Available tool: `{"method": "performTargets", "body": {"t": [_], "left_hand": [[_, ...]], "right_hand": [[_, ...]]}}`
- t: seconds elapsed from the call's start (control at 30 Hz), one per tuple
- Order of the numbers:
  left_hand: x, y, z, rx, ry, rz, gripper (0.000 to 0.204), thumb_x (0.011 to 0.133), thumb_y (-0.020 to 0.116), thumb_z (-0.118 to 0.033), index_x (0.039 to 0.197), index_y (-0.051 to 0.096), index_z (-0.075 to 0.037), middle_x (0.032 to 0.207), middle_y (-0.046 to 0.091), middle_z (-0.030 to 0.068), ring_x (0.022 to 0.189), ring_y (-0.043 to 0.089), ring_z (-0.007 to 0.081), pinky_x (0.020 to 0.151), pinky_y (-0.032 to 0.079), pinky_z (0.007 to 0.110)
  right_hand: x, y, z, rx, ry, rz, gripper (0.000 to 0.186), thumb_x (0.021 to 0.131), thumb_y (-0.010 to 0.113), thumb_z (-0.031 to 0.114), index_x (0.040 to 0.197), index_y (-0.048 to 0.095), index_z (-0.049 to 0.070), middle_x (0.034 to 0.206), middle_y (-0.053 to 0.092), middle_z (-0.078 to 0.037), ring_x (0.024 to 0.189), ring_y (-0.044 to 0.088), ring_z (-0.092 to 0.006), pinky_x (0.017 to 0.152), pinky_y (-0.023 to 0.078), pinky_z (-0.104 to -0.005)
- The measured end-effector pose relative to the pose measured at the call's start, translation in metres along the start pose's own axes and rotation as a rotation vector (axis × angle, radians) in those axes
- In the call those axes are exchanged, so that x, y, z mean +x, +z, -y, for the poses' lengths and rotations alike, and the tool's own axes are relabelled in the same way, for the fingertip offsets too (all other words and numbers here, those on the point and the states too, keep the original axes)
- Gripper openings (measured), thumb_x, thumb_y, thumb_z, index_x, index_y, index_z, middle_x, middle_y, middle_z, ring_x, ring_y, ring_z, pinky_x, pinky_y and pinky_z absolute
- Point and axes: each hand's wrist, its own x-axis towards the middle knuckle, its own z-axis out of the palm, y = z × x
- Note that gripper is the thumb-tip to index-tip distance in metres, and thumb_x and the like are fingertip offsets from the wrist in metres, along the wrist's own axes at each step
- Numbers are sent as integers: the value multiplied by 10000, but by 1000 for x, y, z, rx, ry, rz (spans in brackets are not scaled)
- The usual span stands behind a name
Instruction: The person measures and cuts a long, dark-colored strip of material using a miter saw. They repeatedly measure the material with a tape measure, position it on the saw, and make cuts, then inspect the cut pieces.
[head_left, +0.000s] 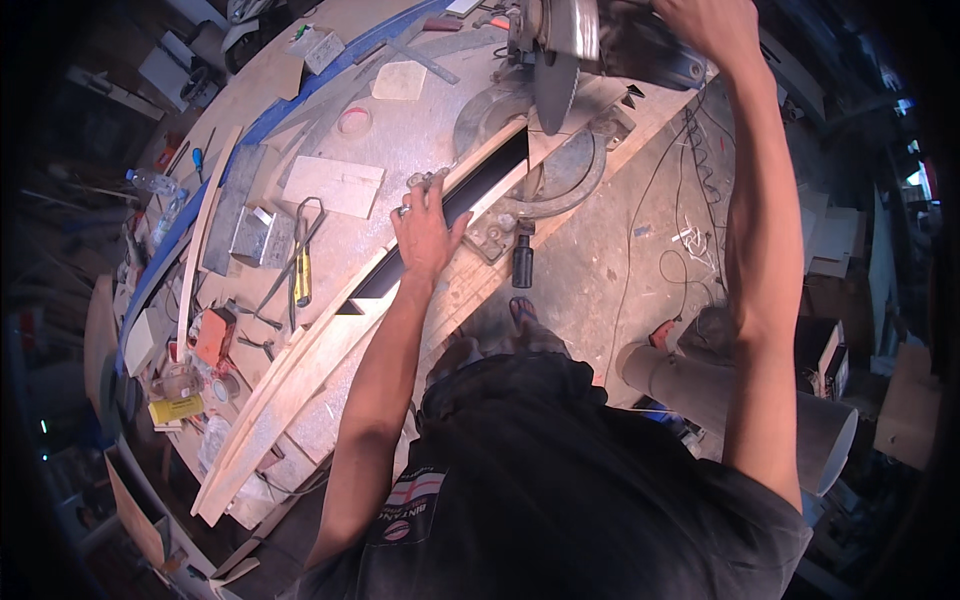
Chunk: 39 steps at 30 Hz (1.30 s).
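A miter saw [560, 85] stands at the top centre, its toothed blade hanging just over the end of a long workpiece. That workpiece is a pale wooden strip [482, 208] with a black recessed face [486, 175], lying slantwise across the saw base [580, 185]. My left hand [430, 235] straddles it, fingers over the far edge and thumb on the near side, left of the blade. Up at the saw's head, my right hand [712, 28] is closed at the handle; the top edge of the picture cuts off its fingertips.
Around the bench lie a flat board [333, 186], a tape roll [355, 121], a yellow-handled tool [303, 275] and a metal box piece [262, 233]. A black clamp handle [523, 262] juts toward me. Cables [690, 190] and a large grey tube [740, 415] lie to the right.
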Motion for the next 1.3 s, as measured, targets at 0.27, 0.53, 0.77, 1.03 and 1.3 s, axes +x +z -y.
{"method": "performTargets", "body": {"t": [0.27,0.53,0.77,1.03,1.3], "left_hand": [[1,4,5,-29,20,-9,860,923,833,-467,1632,462,-154,1408,566,143,1241,636,337,988,488,546],[2,3,7,-18,16,28,846,947,805,-475,1642,464,-133,1371,562,130,1244,618,329,995,490,546],[2,2,7,-35,15,45,846,958,797,-467,1652,457,-123,1376,555,134,1261,607,330,1025,483,565],[-4,4,9,-5,92,-5,655,984,772,-428,1593,572,-297,1398,555,152,1206,636,350,1005,487,559],[-4,3,11,9,149,-40,441,983,770,-408,1417,760,-328,1416,566,154,1176,648,323,950,502,534]], "right_hand": [[-111,39,28,33,-8,-105,543,925,792,603,1267,820,183,1011,775,-60,929,711,-308,870,521,-414],[-153,65,34,-9,-83,-240,632,874,797,640,1353,805,228,1177,785,-37,1055,714,-266,958,502,-403],[-164,71,36,-20,-62,-236,684,868,765,698,1368,803,233,1153,785,-44,1055,705,-261,975,493,-409],[-162,73,36,12,-76,-282,668,849,794,675,1345,816,228,1145,790,-29,1044,717,-246,954,506,-391],[-163,74,36,-11,-66,-286,652,839,809,660,1329,826,230,1121,794,-27,1036,720,-239,939,509,-385]]}}
